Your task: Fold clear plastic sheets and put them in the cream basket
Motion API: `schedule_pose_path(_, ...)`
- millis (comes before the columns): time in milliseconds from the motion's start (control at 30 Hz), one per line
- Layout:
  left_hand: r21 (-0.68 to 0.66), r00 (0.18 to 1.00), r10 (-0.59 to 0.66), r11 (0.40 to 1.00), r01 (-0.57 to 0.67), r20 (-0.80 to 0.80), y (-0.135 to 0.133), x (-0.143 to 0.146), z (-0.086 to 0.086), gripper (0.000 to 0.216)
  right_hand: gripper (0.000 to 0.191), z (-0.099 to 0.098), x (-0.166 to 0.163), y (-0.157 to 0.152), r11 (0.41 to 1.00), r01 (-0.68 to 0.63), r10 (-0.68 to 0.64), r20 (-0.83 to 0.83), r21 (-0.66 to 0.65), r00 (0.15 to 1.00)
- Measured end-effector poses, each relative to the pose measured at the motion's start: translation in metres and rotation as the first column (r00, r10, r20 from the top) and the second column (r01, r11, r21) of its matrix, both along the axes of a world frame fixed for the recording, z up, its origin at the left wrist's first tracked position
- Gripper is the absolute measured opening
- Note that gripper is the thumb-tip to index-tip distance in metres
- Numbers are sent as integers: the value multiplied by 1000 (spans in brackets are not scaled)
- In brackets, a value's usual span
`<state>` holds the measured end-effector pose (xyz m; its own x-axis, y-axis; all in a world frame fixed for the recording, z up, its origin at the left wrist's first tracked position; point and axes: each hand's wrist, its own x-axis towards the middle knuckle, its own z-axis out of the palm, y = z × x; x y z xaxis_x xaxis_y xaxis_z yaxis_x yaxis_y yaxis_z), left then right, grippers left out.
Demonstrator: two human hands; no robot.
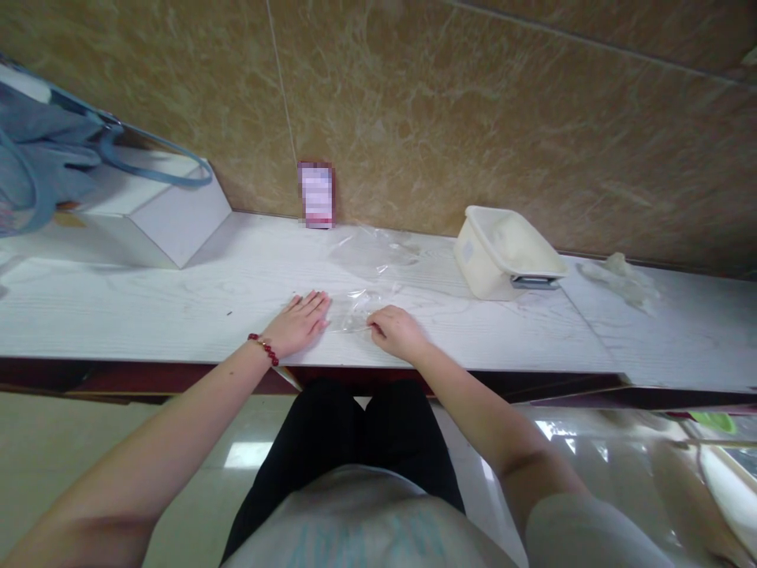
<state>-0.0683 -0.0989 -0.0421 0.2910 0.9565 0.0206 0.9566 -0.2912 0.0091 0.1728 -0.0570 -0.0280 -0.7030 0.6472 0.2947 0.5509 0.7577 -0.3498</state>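
A clear plastic bag (353, 306) lies on the white wood-grain counter (266, 260) in front of me. My left hand (300, 321) rests flat on the counter at the bag's left edge, fingers stretched out, with a red bead bracelet on the wrist. At the bag's right edge, my right hand (395, 330) is closed, pinching the plastic between thumb and fingers. Just behind it, another sheet-like piece of clear plastic (372, 248) is spread near the wall.
A phone (318, 196) leans against the brown marble-look wall. To the right stands a cream plastic bin (509, 252) with a grey handle, then a crumpled clear bag (624, 280). On the left sit a white box (177, 209) and a blue bag (47, 150) with straps.
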Motion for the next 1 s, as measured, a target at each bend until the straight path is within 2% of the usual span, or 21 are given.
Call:
schedule_pose_path(100,16,1000,10,1000,-10,-1,-1,-1,-1,54,27,5,-2,8,983,178,-178,12,-50,984)
schedule_pose_path(167,22,1000,11,1000,-11,1,-1,0,-1,54,24,9,-8,18,952,292,-288,55,-95,956)
schedule_pose_path(233,28,1000,12,1000,-13,4,-1,1,-1,54,25,14,-16,30,927,345,-328,129,-146,936)
schedule_pose_path(300,34,1000,15,999,-15,9,-1,1,-2,55,29,18,-25,43,913,352,-319,177,-207,931)
schedule_pose_path(467,37,1000,14,999,-15,27,-1,1,-2,57,29,32,-39,64,880,306,-194,312,-364,930)
schedule_pose_path(567,33,1000,14,999,-15,23,-2,1,-1,59,26,45,-37,68,883,281,-126,386,-377,914)
schedule_pose_path(700,33,1000,12,999,-13,18,-3,2,1,59,22,54,-26,70,892,238,-91,364,-384,927)
schedule_pose_path(800,34,1000,14,999,-14,22,-3,2,1,58,20,49,-16,69,864,279,-130,350,-419,928)
schedule_pose_path(1000,42,1000,10,999,-11,22,-2,2,0,58,21,34,3,62,816,421,-271,383,-395,883)
